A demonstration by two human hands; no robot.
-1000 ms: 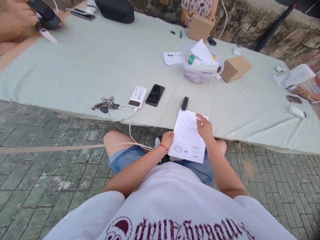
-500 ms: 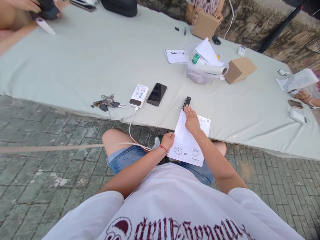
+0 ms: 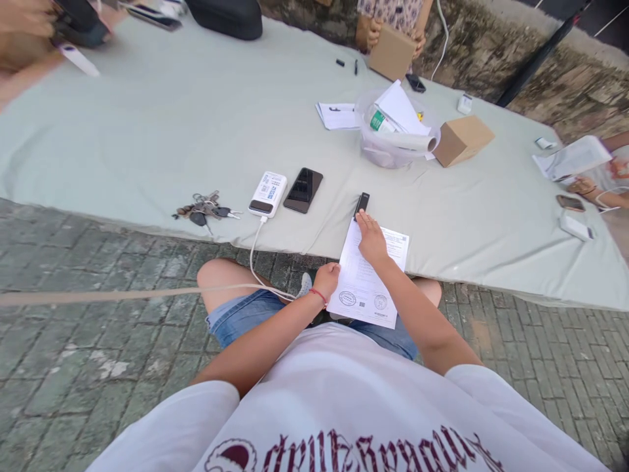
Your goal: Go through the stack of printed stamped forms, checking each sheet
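A printed sheet of paper (image 3: 351, 278) with two round stamps hangs partly over the table's near edge, above my lap. My left hand (image 3: 326, 279) pinches its left edge. At the sheet's far left corner lies a black stapler (image 3: 363, 202), pointing away from me. My right hand (image 3: 372, 237) rests across the paper, with close-set fingers bearing on the stapler's near end. The thumb of that hand is hidden.
Left of the paper are a black phone (image 3: 303, 190), a white power bank (image 3: 268, 195) with a cable, and keys (image 3: 204, 211). Farther off stand a clear plastic basin (image 3: 383, 156) and a cardboard box (image 3: 464, 141). Other people sit around the table (image 3: 196, 131).
The view has shifted slightly, so the table's things appear a little farther left. Both hands keep their places on the paper and stapler.
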